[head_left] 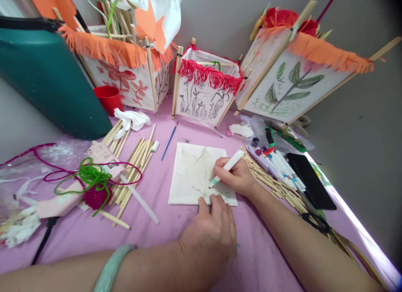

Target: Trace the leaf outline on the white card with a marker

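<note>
A square white cloth panel (188,170) lies flat on the pink tablecloth (169,246), with faint lines and a few darker green strokes on it. My right hand (235,174) is closed around a white marker (230,164) with a green tip end, and the tip meets the panel right of its middle. My left hand (212,233) rests at the panel's lower edge, fingers spread a little and fingertips on the cloth, holding nothing. A pale green bangle (114,267) is on the left wrist.
Decorated lanterns (201,95) stand along the back. Left are wooden sticks (135,166), a glue gun (59,206), green cord (92,174) and a blue brush (170,141). Right are markers (287,168), a black phone (310,181) and scissors (317,222).
</note>
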`<action>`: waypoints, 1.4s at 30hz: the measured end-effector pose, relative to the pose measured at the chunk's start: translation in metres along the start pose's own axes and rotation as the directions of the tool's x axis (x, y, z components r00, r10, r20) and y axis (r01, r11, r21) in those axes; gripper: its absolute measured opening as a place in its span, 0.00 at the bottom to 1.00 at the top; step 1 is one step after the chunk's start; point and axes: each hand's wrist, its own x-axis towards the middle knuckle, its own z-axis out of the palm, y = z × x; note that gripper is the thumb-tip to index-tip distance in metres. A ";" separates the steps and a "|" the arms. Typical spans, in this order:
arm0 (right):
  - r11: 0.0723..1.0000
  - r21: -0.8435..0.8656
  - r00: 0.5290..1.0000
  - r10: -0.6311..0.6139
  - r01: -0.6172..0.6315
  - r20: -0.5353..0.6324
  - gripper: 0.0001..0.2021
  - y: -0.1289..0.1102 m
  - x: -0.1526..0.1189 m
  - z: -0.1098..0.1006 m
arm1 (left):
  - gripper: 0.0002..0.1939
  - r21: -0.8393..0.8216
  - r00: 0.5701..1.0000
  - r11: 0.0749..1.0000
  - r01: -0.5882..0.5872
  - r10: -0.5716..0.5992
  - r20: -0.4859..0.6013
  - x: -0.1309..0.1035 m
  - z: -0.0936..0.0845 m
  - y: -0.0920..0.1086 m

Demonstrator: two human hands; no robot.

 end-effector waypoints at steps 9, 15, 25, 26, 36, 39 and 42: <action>0.999 -0.006 0.997 -0.043 0.043 -0.066 0.10 0.003 0.000 0.000 | 0.21 0.012 1.000 1.000 -0.007 0.007 0.005 -0.001 0.002 0.001; 1.000 0.001 1.000 -0.008 0.008 -0.010 0.09 0.000 -0.001 0.001 | 0.21 0.003 1.000 1.000 -0.008 0.008 0.007 -0.001 0.002 0.001; 1.000 -0.011 0.999 -0.008 0.008 -0.034 0.11 -0.002 0.000 0.001 | 0.22 0.016 1.000 1.000 -0.006 0.006 -0.006 -0.001 0.003 0.002; 1.000 -0.007 0.999 -0.013 0.013 -0.037 0.11 -0.002 0.000 0.001 | 0.22 0.016 1.000 1.000 -0.006 0.006 -0.010 -0.001 0.003 0.002; 1.000 -0.010 1.000 -0.016 0.016 0.010 0.10 -0.001 -0.001 0.001 | 0.21 0.009 1.000 1.000 -0.004 0.004 -0.028 0.000 0.002 0.000; 0.999 -0.033 0.999 -0.016 0.018 0.046 0.10 0.000 -0.002 0.001 | 0.21 -0.004 1.000 1.000 -0.003 0.003 -0.021 0.000 0.002 0.000; 0.998 -0.051 0.999 -0.030 0.032 0.039 0.11 0.000 -0.002 0.000 | 0.21 -0.007 1.000 1.000 -0.006 0.006 -0.030 -0.001 0.003 0.001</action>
